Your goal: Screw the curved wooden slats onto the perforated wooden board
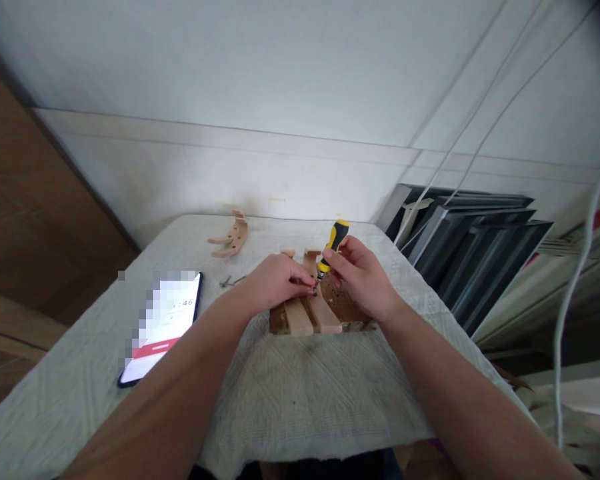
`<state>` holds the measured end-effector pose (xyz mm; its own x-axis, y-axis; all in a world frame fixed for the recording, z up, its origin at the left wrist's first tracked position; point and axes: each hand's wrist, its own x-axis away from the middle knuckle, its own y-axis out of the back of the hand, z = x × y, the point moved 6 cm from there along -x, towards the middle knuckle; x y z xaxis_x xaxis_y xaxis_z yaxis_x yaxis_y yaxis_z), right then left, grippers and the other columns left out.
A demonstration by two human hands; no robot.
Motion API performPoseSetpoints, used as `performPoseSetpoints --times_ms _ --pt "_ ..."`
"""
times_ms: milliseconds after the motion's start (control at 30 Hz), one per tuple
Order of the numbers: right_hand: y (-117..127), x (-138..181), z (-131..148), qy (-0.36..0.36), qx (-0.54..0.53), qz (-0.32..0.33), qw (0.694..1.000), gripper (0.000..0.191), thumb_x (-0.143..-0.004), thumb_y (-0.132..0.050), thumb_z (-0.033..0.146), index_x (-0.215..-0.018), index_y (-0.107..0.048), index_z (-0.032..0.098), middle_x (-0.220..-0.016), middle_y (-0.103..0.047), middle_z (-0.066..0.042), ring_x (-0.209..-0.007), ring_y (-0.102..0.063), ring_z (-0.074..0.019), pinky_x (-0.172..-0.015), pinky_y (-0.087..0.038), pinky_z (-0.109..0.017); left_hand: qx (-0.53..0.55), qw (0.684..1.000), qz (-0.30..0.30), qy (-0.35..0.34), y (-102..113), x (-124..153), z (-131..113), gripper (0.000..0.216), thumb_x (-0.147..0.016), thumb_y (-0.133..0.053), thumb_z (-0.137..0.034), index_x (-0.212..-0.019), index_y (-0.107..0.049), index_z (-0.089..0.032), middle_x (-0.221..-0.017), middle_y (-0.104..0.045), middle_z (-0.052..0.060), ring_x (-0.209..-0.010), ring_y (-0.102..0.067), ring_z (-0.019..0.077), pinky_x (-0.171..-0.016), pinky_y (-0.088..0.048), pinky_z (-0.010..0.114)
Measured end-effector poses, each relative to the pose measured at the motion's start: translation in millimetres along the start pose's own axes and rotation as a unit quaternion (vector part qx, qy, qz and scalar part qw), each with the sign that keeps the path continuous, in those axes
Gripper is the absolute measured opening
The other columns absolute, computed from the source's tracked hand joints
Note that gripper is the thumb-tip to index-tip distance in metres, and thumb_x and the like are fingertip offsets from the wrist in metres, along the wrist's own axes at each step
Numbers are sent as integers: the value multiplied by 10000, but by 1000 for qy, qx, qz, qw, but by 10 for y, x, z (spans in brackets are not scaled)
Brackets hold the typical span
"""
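In my right hand [356,270] is a yellow and black screwdriver [337,237], tilted with its tip pointing down at a wooden piece. My left hand [285,283] is pinched close to that tip, its fingertips around something small that may be a screw; it is too small to make out. Two pale wooden strips [324,315] lie side by side under the hands. Beneath them is a brown wooden board [357,310] dotted with small holes. The far ends of the strips are partly hidden by my left hand.
A curved wooden piece with prongs [236,235] lies at the back left of the cloth-covered table [310,393]. Several metal screws [226,282] are beside my left wrist. A lit phone [167,320] rests at left. Dark flat panels [473,247] lean at right, near hanging white cables [575,293].
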<state>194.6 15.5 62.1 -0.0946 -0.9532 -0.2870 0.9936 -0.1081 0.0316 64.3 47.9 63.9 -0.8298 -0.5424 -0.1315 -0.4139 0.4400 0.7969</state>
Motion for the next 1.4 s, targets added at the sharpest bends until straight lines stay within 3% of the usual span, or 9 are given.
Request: performPoseSetpoints --times_ms 233,400,533,767,933,1067,1267,1400 --pt "33 -20 43 12 -10 26 1000 204 -849 -556 397 -941 -623 228 -839 -600 -5 -682 -514 -142 -589 -389 -280 2 1000 0 7 -1 5 -23 146 -811 -647 -180 -902 -760 -192 -950 -762 44 -828 -679 159 -740 -471 261" --pt "12 -40 24 40 36 9 999 213 -799 -664 403 -867 -581 220 -807 -574 10 -708 -508 -134 -659 -412 -284 9 1000 -2 5 -5 4 -13 138 -805 -644 -164 -874 -759 -200 -935 -764 33 -832 -684 151 -772 -476 257" --pt "7 -32 -3 35 3 -19 999 284 -751 -724 391 -900 -549 225 -846 -597 11 -762 -547 -139 -723 -444 -293 0 1000 -12 9 0 10 -8 143 -801 -646 -161 -880 -758 -201 -926 -765 31 -821 -684 148 -758 -478 250" --pt "9 0 99 22 -8 7 1000 194 -824 -613 381 -929 -625 218 -936 -662 -27 -875 -590 -169 -850 -448 -341 -14 1000 -9 -4 -10 5 -1 158 -815 -640 -171 -924 -754 -185 -950 -762 51 -823 -681 153 -741 -468 255" --pt "18 -18 55 29 -5 -10 1000 253 -761 -701 401 -888 -575 222 -862 -630 -4 -806 -583 -155 -791 -455 -326 -12 1000 -8 -9 -12 10 -1 151 -817 -627 -169 -889 -756 -199 -918 -764 31 -811 -674 148 -734 -460 255" --pt "13 -38 -11 32 1 -22 999 238 -781 -669 418 -858 -558 222 -810 -597 15 -764 -558 -137 -762 -446 -301 -10 1000 -13 -9 -13 16 -5 154 -824 -616 -187 -888 -757 -194 -895 -762 34 -772 -662 148 -710 -449 254" --pt "-9 -29 2 8 -57 8 998 256 -759 -687 377 -956 -616 230 -916 -658 -15 -869 -599 -166 -837 -448 -336 -1 1000 -15 -18 -29 19 17 160 -830 -612 -198 -903 -754 -191 -912 -758 33 -780 -659 146 -714 -442 252" --pt "17 -21 4 13 -9 11 1000 231 -758 -703 401 -866 -624 212 -869 -643 -16 -813 -582 -164 -807 -440 -341 -2 1000 -11 -19 -26 28 9 161 -834 -605 -187 -908 -748 -179 -915 -758 34 -786 -661 145 -711 -441 248"
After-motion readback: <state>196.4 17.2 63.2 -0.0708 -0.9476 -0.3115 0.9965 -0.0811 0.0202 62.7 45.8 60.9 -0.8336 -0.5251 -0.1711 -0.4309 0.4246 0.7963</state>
